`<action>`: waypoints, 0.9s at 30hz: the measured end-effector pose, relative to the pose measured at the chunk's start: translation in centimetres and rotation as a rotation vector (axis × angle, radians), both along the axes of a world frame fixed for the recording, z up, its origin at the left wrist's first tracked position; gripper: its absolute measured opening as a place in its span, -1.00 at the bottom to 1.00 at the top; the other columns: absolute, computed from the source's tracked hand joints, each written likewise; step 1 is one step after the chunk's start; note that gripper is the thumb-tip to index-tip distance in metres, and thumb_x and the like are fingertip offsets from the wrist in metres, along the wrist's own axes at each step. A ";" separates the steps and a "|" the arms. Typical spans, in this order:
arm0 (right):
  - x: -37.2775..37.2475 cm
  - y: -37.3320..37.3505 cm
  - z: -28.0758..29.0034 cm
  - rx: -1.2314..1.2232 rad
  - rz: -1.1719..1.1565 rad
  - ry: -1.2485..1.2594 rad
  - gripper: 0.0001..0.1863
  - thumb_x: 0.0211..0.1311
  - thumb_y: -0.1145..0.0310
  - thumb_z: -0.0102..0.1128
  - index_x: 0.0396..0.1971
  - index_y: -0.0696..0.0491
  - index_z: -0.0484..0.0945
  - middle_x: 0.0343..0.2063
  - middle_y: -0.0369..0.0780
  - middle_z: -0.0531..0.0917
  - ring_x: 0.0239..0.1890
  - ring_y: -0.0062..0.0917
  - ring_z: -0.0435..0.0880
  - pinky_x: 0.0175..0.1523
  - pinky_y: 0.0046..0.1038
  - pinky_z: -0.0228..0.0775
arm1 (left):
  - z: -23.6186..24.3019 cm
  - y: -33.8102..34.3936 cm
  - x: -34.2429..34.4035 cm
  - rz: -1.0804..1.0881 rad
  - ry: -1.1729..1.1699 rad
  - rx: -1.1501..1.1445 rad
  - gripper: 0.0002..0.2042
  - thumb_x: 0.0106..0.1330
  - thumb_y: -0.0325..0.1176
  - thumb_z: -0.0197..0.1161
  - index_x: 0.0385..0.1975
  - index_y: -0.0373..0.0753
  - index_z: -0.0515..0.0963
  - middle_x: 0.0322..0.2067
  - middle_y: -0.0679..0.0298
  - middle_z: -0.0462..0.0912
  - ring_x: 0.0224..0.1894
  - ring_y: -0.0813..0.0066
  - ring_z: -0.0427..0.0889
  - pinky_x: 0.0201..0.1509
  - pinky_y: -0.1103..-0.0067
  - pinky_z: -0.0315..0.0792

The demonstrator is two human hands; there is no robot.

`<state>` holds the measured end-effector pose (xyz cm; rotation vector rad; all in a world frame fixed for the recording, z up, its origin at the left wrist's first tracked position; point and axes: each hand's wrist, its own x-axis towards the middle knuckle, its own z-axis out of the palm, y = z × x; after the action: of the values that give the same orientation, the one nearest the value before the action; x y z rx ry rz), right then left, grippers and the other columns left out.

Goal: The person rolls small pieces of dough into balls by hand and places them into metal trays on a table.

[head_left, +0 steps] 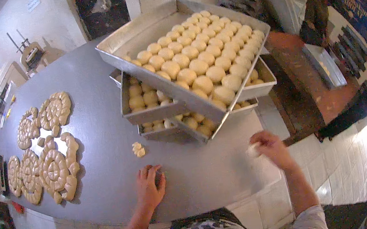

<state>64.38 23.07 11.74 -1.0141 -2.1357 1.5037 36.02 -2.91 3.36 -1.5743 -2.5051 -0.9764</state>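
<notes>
My right hand point(272, 150) is at the right side of the steel table point(192, 174), its fingers closed around a pale dough ball point(254, 150). On the table nearer the middle, my left hand point(150, 188) is loosely curved, thumb apart from the fingers, with nothing visible in it. Just beyond it lies a small heap of dough scraps point(138, 149). Past both hands stands a crossed stack of metal trays; the top tray point(149, 68) is tilted and carries rows of round dough balls point(200, 65). More dough balls point(142, 94) show in the trays below.
Dough pieces in round, flower-like clusters point(55, 169) cover the table's left side. A metal press point(30, 54) stands at the far left. Right of the table are a reddish-brown surface point(295, 59) and another metal tray point(325, 65).
</notes>
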 end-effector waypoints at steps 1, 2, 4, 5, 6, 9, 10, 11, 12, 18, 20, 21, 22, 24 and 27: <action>-1.3 1.5 3.9 -0.073 -0.004 0.194 -0.73 0.04 0.33 0.18 -0.24 0.08 0.50 -0.28 -0.30 0.53 -0.21 -0.59 0.51 -0.15 -0.51 0.40 | -0.1 0.7 0.4 0.036 0.026 -0.010 -0.70 0.08 -0.39 0.21 -0.15 -0.22 0.45 -0.19 0.05 0.43 -0.15 0.05 0.39 -0.09 0.31 0.34; -2.9 3.2 7.3 -0.051 0.033 0.360 -0.71 0.06 0.34 0.17 -0.20 0.08 0.47 -0.22 -0.27 0.52 -0.17 -0.59 0.50 -0.11 -0.50 0.39 | -0.2 1.0 0.8 0.069 0.049 -0.028 -0.69 0.08 -0.38 0.21 -0.14 -0.22 0.45 -0.19 0.05 0.42 -0.15 0.05 0.39 -0.10 0.31 0.34; -8.2 5.2 13.2 0.028 0.099 0.747 -0.66 0.06 0.40 0.11 -0.13 0.15 0.40 -0.16 -0.23 0.50 -0.08 -0.55 0.46 0.01 -0.54 0.31 | -0.8 1.4 1.2 0.110 0.075 -0.060 -0.68 0.09 -0.35 0.21 -0.13 -0.22 0.45 -0.20 0.06 0.41 -0.15 0.06 0.39 -0.11 0.31 0.34; -11.8 5.7 15.8 0.089 0.074 0.884 -0.66 0.09 0.42 0.07 -0.10 0.16 0.38 -0.16 -0.21 0.50 -0.06 -0.54 0.44 0.01 -0.57 0.30 | -1.0 1.4 1.0 0.114 0.072 -0.075 -0.68 0.10 -0.33 0.20 -0.13 -0.22 0.45 -0.20 0.06 0.41 -0.15 0.06 0.39 -0.11 0.31 0.35; -14.3 6.7 18.7 0.184 0.195 0.813 -0.65 0.10 0.45 0.06 -0.07 0.17 0.34 -0.17 -0.19 0.50 -0.09 -0.52 0.47 0.00 -0.55 0.32 | -1.0 1.4 1.0 0.118 0.075 -0.086 -0.67 0.10 -0.31 0.20 -0.12 -0.21 0.45 -0.20 0.07 0.40 -0.15 0.06 0.39 -0.11 0.31 0.35; -23.2 9.2 23.3 0.233 0.295 0.990 -0.69 0.13 0.37 0.08 -0.13 0.16 0.37 -0.21 -0.18 0.51 -0.17 -0.48 0.52 -0.09 -0.48 0.38 | -0.2 2.0 1.6 0.140 0.084 -0.119 -0.67 0.12 -0.27 0.19 -0.11 -0.18 0.45 -0.21 0.08 0.41 -0.15 0.09 0.41 -0.12 0.31 0.36; -26.6 9.8 24.0 0.281 0.292 1.081 -0.70 0.14 0.33 0.10 -0.16 0.15 0.38 -0.22 -0.18 0.51 -0.21 -0.47 0.53 -0.12 -0.45 0.40 | 0.3 2.0 1.6 0.150 0.066 -0.134 -0.68 0.11 -0.27 0.19 -0.11 -0.17 0.46 -0.21 0.08 0.41 -0.15 0.10 0.41 -0.12 0.31 0.37; -30.2 11.5 24.6 0.412 0.251 1.140 -0.68 0.13 0.29 0.12 -0.18 0.15 0.38 -0.26 -0.17 0.53 -0.24 -0.45 0.55 -0.15 -0.43 0.41 | 0.8 2.1 1.8 0.154 0.044 -0.145 -0.68 0.11 -0.26 0.19 -0.12 -0.15 0.46 -0.20 0.08 0.41 -0.15 0.10 0.42 -0.12 0.31 0.38; -33.7 12.6 24.0 0.533 0.212 1.201 -0.66 0.12 0.25 0.14 -0.20 0.15 0.38 -0.29 -0.16 0.55 -0.26 -0.43 0.56 -0.17 -0.40 0.42 | 1.1 2.1 1.9 0.168 0.021 -0.160 -0.68 0.11 -0.26 0.19 -0.12 -0.14 0.46 -0.20 0.09 0.42 -0.15 0.11 0.43 -0.12 0.30 0.38; -42.0 12.2 14.1 0.942 0.551 0.049 -0.69 0.15 0.28 -0.07 -0.23 0.13 0.56 -0.24 0.02 0.58 -0.09 -0.24 0.52 0.02 -0.22 0.30 | 0.3 1.6 1.5 0.215 0.042 -0.148 -0.68 0.10 -0.24 0.21 -0.13 -0.13 0.47 -0.20 0.11 0.43 -0.16 0.14 0.45 -0.13 0.33 0.41; -38.9 10.2 18.9 1.002 0.536 0.010 -0.67 0.18 0.28 -0.11 -0.18 0.12 0.54 -0.21 -0.03 0.56 -0.07 -0.29 0.51 0.04 -0.28 0.28 | 0.0 0.9 1.6 0.199 0.008 -0.095 -0.70 0.12 -0.27 0.20 -0.13 -0.14 0.47 -0.20 0.12 0.43 -0.16 0.14 0.46 -0.12 0.33 0.41; -36.9 11.0 20.9 0.936 0.494 0.252 -0.65 0.19 0.26 -0.09 -0.13 0.12 0.50 -0.15 -0.08 0.54 -0.04 -0.36 0.48 0.08 -0.33 0.24 | -0.1 0.9 1.2 0.196 -0.003 -0.070 -0.70 0.12 -0.28 0.20 -0.13 -0.14 0.47 -0.20 0.13 0.43 -0.16 0.14 0.46 -0.12 0.33 0.41; -34.4 11.8 23.1 0.855 0.481 0.485 -0.63 0.21 0.24 -0.07 -0.07 0.13 0.47 -0.08 -0.14 0.53 0.00 -0.43 0.46 0.13 -0.39 0.21 | -0.5 1.3 1.0 0.147 -0.021 -0.039 -0.71 0.13 -0.30 0.20 -0.14 -0.15 0.47 -0.22 0.14 0.43 -0.17 0.13 0.46 -0.12 0.33 0.41; -29.9 7.8 24.5 0.599 0.317 0.683 -0.61 0.24 0.19 -0.04 -0.02 0.11 0.44 -0.03 -0.20 0.51 0.00 -0.52 0.46 0.14 -0.49 0.20 | -0.9 1.0 0.2 0.116 -0.040 -0.024 -0.74 0.14 -0.33 0.19 -0.15 -0.17 0.47 -0.25 0.15 0.44 -0.20 0.13 0.48 -0.11 0.33 0.40; -22.2 2.1 20.3 0.876 0.239 0.570 -0.73 0.27 0.26 -0.03 -0.18 0.12 0.50 -0.24 -0.20 0.57 -0.24 -0.54 0.53 -0.10 -0.54 0.35 | 0.1 -2.1 -2.3 0.053 -0.492 0.042 -0.79 0.17 -0.38 0.17 -0.19 -0.21 0.49 -0.27 0.15 0.50 -0.22 0.16 0.51 -0.13 0.37 0.41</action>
<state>42.16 25.18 32.01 -0.0168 -2.1411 0.6403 33.70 -4.97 3.47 -1.3797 -2.7781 -1.5596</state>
